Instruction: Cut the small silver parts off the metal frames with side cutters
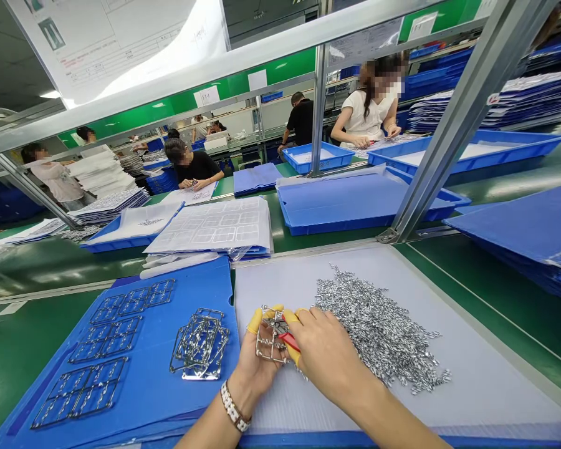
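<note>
My left hand (252, 365), in yellow finger cots, is closed on a small metal frame (265, 350) with crossbars and little shiny parts. Close against it, my right hand (331, 352) grips red-handled pliers (288, 340), whose jaws are at the frame and partly hidden by my fingers. To the right, a heap of small silvery metal pieces (374, 330) covers part of a white sheet (467, 349). Left of my hands, a tangled stack of metal frames (200, 343) lies on a blue board (154, 386), beside rows of flat frames (81, 393).
An aluminium post (462, 125) and rail cross the bench in front. Behind stand a white-covered stack of sheets (210, 227), a blue tray (346, 206) and blue boards (533, 231). Across the bench, a person in white (367, 115) and another in black (196, 165) work with their hands.
</note>
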`<state>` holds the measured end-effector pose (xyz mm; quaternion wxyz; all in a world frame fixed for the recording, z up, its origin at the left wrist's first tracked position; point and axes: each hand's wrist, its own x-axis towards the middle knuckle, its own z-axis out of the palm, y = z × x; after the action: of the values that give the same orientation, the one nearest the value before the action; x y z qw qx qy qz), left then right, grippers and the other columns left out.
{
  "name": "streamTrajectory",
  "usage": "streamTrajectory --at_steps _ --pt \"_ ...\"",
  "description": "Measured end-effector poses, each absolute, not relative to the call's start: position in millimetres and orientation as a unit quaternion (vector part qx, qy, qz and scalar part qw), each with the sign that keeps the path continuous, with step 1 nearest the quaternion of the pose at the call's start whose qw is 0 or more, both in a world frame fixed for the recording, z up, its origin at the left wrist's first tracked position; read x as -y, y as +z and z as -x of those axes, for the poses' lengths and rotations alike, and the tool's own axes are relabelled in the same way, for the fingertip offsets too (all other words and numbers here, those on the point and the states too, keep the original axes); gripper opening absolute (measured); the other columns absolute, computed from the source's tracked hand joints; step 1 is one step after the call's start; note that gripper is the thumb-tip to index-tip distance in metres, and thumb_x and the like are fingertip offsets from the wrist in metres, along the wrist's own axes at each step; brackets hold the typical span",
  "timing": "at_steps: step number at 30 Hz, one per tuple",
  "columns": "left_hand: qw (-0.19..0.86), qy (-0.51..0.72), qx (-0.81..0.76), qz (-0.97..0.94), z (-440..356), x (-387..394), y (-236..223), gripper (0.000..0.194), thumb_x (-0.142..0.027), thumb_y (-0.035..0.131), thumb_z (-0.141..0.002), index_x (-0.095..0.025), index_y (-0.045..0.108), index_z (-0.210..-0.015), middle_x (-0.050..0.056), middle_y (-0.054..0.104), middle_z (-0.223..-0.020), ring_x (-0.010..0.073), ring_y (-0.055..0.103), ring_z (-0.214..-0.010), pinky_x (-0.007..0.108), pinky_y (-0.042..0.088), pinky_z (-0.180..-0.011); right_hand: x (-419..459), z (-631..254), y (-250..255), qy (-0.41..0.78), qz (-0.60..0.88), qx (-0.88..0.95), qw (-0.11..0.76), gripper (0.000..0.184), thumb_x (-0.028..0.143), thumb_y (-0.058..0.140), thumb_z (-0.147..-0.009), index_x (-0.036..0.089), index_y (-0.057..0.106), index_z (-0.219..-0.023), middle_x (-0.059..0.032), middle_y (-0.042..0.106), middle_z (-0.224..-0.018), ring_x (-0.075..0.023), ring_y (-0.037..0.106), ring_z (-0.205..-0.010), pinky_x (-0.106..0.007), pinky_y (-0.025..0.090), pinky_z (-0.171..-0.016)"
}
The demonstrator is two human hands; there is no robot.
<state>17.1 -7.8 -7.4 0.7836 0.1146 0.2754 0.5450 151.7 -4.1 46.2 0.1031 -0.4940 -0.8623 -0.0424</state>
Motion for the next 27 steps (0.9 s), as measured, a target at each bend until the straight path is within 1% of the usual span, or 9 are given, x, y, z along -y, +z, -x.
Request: streamTrajectory --at_steps 4,7,10,13,16,19,23,27 --pt "0.782 0.544 -0.279 -0.12 -17.1 8.6 -5.2 0.037 -0.044 0.053 -0.086 -0.017 0.065 -0.108 0.006 0.068 -0.094 0.0149 0.061 -0.073 0.024 0.043 -0.06 5.1 -151.7 49.0 -0.045 0.493 0.863 0.098 0.024 0.012 0.061 -0.075 0.019 0.061 -0.097 -0.0037 0.064 -0.083 -0.021 0.057 -0.077 -0.034 0.032 -0.068" --pt "0.788 0.539 -0.271 -0.125 -15.7 9.4 -3.5 0.039 -0.044 0.051 -0.087 -0.016 0.063 -0.109 0.008 0.068 -0.098 0.0166 0.062 -0.075 0.026 0.044 -0.062 6.4 -160.6 48.3 -0.042 0.495 0.86 0.118 0.027 0.017 0.064 -0.075 0.019 0.06 -0.102 -0.0036 0.064 -0.085 -0.0206 0.057 -0.08 -0.034 0.032 -0.07" --pt "0.802 0.52 -0.265 -0.129 -13.0 9.1 -3.6 0.046 -0.051 0.048 -0.086 -0.017 0.061 -0.114 0.01 0.066 -0.104 0.0211 0.064 -0.077 0.03 0.046 -0.062 7.9 -174.8 44.0 -0.044 0.512 0.848 0.133 0.029 0.023 0.064 -0.078 0.02 0.058 -0.106 -0.0044 0.064 -0.089 -0.0204 0.055 -0.085 -0.033 0.031 -0.072" --pt "0.804 0.509 -0.275 -0.134 -10.8 8.6 -5.3 0.051 -0.053 0.046 -0.086 -0.015 0.058 -0.117 0.012 0.065 -0.108 0.0248 0.065 -0.081 0.036 0.049 -0.068 9.9 -183.7 38.1 -0.041 0.53 0.839 0.12 0.025 0.026 0.063 -0.079 0.021 0.059 -0.104 -0.004 0.064 -0.089 -0.0206 0.055 -0.085 -0.033 0.03 -0.071" --pt "0.806 0.503 -0.281 -0.14 -10.3 9.1 -6.6 0.052 -0.052 0.045 -0.087 -0.013 0.057 -0.119 0.014 0.066 -0.108 0.0236 0.065 -0.08 0.039 0.05 -0.072 11.2 -182.7 34.2 -0.041 0.526 0.843 0.11 0.022 0.026 0.061 -0.08 0.02 0.059 -0.102 -0.0046 0.064 -0.089 -0.0212 0.054 -0.085 -0.034 0.029 -0.071" --pt "0.803 0.504 -0.285 -0.138 -11.3 9.9 -6.3 0.052 -0.051 0.044 -0.087 -0.012 0.058 -0.119 0.014 0.066 -0.106 0.0218 0.064 -0.078 0.038 0.051 -0.071 10.7 -177.8 33.1 -0.041 0.519 0.847 0.106 0.019 0.022 0.059 -0.081 0.02 0.058 -0.1 -0.0056 0.064 -0.089 -0.0216 0.054 -0.086 -0.033 0.028 -0.07" --pt "0.798 0.508 -0.292 -0.141 -12.7 10.3 -4.9 0.05 -0.049 0.044 -0.088 -0.011 0.06 -0.116 0.013 0.067 -0.104 0.021 0.064 -0.076 0.037 0.051 -0.069 9.5 -174.3 32.9 -0.041 0.517 0.849 0.098 0.021 0.019 0.062 -0.077 0.02 0.058 -0.097 -0.0048 0.063 -0.086 -0.022 0.054 -0.085 -0.033 0.028 -0.069" --pt "0.797 0.507 -0.296 -0.139 -13.0 10.0 -5.8 0.05 -0.049 0.044 -0.088 -0.01 0.061 -0.115 0.013 0.068 -0.101 0.0204 0.063 -0.073 0.037 0.051 -0.068 9.5 -172.2 33.0 -0.057 0.512 0.852 0.096 0.012 0.017 0.058 -0.082 0.02 0.06 -0.093 -0.004 0.063 -0.082 -0.022 0.055 -0.08 -0.035 0.028 -0.067"
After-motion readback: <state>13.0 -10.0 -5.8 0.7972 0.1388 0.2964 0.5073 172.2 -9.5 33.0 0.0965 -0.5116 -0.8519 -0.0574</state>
